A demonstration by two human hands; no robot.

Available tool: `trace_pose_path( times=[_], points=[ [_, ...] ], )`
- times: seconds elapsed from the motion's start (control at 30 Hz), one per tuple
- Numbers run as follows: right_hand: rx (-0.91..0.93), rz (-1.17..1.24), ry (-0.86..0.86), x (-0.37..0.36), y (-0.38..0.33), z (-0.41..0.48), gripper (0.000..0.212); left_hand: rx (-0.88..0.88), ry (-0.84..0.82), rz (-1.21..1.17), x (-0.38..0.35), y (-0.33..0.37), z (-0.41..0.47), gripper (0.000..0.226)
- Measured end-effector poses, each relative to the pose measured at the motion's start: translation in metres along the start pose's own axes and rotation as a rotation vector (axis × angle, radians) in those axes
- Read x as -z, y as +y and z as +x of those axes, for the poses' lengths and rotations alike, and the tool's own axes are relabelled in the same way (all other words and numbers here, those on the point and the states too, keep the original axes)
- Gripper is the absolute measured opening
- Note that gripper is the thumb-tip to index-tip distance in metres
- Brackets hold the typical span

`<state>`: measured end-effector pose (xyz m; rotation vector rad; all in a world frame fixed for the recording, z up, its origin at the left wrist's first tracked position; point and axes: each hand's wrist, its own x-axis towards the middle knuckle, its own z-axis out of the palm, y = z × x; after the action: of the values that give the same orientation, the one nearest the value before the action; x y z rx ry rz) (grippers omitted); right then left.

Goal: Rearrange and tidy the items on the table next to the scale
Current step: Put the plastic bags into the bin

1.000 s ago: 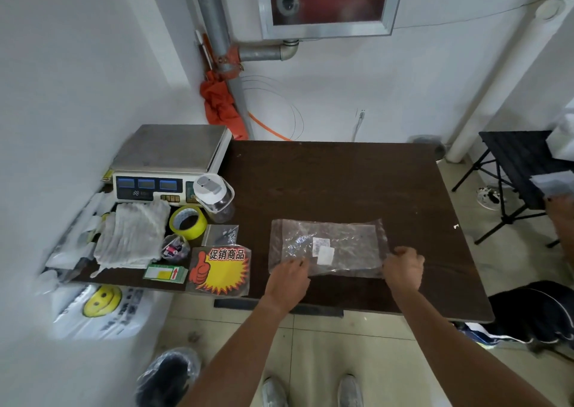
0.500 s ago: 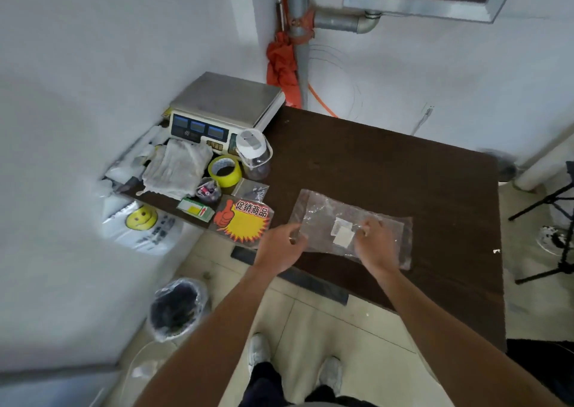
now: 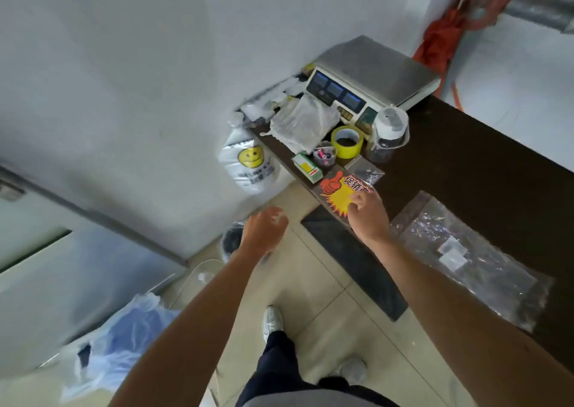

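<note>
A silver scale [image 3: 372, 68] stands at the far corner of the dark table [image 3: 466, 170]. In front of it lie a white cloth [image 3: 304, 122], a yellow tape roll [image 3: 347, 141], a clear jar with a white lid [image 3: 389, 133], a small cup of bits [image 3: 324, 155], a green and white box [image 3: 307, 166], a small clear bag [image 3: 366, 172] and a red and yellow promo sign [image 3: 337, 189]. My right hand [image 3: 368, 217] rests on the sign's near corner, fingers bent. My left hand [image 3: 264, 229] hovers open over the floor, left of the table. A big clear plastic bag [image 3: 472, 257] lies flat to the right.
A smiley-face plastic bag [image 3: 248, 165] hangs off the table's left end by the white wall. A bin with a black liner [image 3: 231, 240] stands on the floor under my left hand. A blue-white plastic bag [image 3: 124, 332] lies lower left. An orange cloth [image 3: 441, 38] hangs on a pipe.
Both hands have left the big clear bag, which stays flat on the table. My right hand moved left onto the promo sign; my left hand moved off the table edge. The view swung left.
</note>
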<state>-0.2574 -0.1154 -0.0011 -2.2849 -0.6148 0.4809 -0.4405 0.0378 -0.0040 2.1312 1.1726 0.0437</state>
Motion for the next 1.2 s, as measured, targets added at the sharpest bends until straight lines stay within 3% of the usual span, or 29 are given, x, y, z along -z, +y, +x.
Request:
trace_pose_path(
  times=[0.3, 0.47, 0.57, 0.77, 0.97, 1.1, 1.2],
  points=[
    [0.050, -0.126, -0.296, -0.119, -0.082, 0.025, 0.021, 0.263, 0.095, -0.160, 0.066, -0.115, 0.044, 0.025],
    [-0.011, -0.282, -0.534, -0.199, -0.097, 0.053, 0.027, 0.367, 0.068, -0.227, 0.067, -0.180, 0.085, 0.043],
    [-0.030, -0.373, -0.652, -0.253, -0.096, 0.072, 0.029, 0.445, 0.024, -0.257, 0.052, -0.230, 0.117, 0.039],
    [-0.076, -0.480, -0.797, -0.364, -0.047, 0.109, 0.029, 0.551, -0.020, -0.283, -0.003, -0.327, 0.169, 0.025],
    [-0.207, -0.469, -0.860, -0.465, 0.031, 0.138, 0.036, 0.638, -0.103, -0.281, -0.086, -0.413, 0.216, 0.028],
    [-0.318, -0.424, -0.913, -0.527, 0.077, 0.152, 0.017, 0.649, -0.224, -0.241, -0.146, -0.456, 0.242, 0.033],
    [-0.460, -0.309, -0.845, -0.568, 0.123, 0.164, 0.044, 0.706, -0.237, -0.214, -0.191, -0.487, 0.253, 0.043]
  ],
)
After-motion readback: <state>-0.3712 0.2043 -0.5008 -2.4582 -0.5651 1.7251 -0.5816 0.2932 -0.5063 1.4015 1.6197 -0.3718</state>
